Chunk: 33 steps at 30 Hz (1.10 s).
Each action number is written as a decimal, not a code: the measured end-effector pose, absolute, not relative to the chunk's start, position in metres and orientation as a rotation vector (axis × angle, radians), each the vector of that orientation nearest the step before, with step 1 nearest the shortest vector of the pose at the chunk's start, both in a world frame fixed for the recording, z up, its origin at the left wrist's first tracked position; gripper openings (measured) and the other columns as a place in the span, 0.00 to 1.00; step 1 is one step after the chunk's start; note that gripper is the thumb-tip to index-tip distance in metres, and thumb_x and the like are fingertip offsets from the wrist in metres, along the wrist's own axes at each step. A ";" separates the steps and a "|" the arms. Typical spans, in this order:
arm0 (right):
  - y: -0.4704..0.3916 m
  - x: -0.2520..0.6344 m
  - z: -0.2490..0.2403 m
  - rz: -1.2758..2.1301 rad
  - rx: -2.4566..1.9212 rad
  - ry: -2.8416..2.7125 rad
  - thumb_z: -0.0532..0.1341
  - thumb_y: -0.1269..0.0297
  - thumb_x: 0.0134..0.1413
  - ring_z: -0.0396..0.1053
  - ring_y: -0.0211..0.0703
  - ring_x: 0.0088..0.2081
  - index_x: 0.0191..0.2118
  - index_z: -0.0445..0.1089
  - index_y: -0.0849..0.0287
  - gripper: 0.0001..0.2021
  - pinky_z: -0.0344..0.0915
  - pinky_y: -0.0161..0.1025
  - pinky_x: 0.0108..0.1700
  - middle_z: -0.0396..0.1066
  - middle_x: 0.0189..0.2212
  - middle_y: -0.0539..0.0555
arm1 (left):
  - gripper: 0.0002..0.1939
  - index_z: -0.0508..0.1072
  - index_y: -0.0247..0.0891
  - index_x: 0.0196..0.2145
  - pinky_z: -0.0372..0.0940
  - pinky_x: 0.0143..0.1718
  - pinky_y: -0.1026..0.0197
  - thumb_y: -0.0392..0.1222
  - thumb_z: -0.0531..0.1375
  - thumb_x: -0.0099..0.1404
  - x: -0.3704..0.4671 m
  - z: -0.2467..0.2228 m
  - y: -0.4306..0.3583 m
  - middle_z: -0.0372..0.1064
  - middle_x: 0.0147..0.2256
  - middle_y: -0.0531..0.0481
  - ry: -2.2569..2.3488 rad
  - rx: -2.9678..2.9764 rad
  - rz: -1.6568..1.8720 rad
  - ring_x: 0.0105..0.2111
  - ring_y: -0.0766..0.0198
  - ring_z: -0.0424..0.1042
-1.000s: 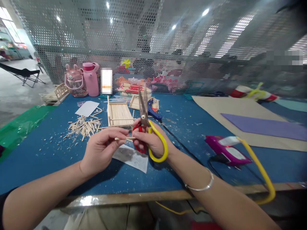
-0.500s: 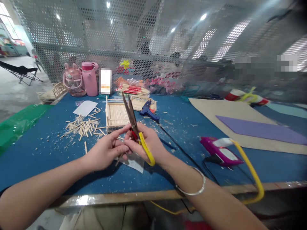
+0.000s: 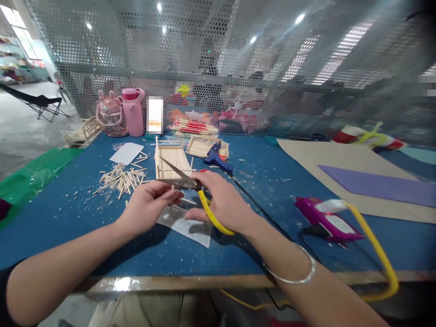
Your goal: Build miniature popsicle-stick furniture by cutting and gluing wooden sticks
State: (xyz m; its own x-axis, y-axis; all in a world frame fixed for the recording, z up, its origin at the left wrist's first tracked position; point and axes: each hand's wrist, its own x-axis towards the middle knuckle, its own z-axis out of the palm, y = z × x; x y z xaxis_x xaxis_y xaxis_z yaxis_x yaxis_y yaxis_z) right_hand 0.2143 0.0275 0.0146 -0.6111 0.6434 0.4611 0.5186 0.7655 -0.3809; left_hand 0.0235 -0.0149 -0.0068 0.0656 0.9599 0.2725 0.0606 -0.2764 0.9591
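Note:
My right hand point(image 3: 226, 200) grips scissors point(image 3: 195, 183) with a yellow and red handle. Their blades are spread apart and point left, over my left hand's fingertips. My left hand point(image 3: 145, 206) pinches a thin wooden stick point(image 3: 172, 210) held roughly upright beside the blades. The stick's top lies near the lower blade; whether they touch I cannot tell. Beneath both hands lies a translucent white sheet point(image 3: 194, 231). Just beyond the hands stands a small structure of wooden sticks point(image 3: 173, 158). Cut stick pieces point(image 3: 126, 180) are heaped to its left.
A blue glue gun point(image 3: 218, 159) lies behind my right hand, its black cord trailing right. On the right are a purple device point(image 3: 329, 220) with a yellow strap, and beige and purple sheets point(image 3: 381, 186). Pink bottles point(image 3: 132, 113) stand before a perforated metal screen point(image 3: 238, 59).
The scissors have swung from pointing upward to pointing left, and their blades have spread wider. My right hand has drawn away from my left fingers. The view has shifted slightly left.

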 end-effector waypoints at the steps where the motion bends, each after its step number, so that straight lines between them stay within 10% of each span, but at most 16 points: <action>1: 0.027 0.213 0.014 0.258 -0.857 -2.393 0.65 0.39 0.35 0.65 0.50 0.39 0.46 0.65 0.58 0.34 0.63 0.45 0.41 0.68 0.38 0.58 | 0.06 0.76 0.36 0.32 0.71 0.29 0.63 0.38 0.60 0.58 0.023 -0.007 -0.015 0.76 0.27 0.49 1.074 1.497 1.347 0.26 0.66 0.74; 33: 0.012 0.199 0.006 0.436 -0.702 -2.331 0.59 0.36 0.41 0.66 0.50 0.44 0.48 0.62 0.60 0.35 0.63 0.45 0.46 0.68 0.43 0.60 | 0.06 0.79 0.40 0.31 0.72 0.31 0.66 0.33 0.64 0.54 0.020 -0.003 -0.023 0.79 0.31 0.52 1.286 1.861 1.680 0.29 0.65 0.77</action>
State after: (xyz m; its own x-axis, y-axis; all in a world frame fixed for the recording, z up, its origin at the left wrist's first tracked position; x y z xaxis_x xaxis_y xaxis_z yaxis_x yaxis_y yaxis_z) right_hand 0.1990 0.0123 0.0062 -0.6412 0.5866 0.4947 0.3681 0.8008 -0.4724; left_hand 0.0203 -0.0234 -0.0029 -0.0982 0.7769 0.6219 0.3978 -0.5422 0.7401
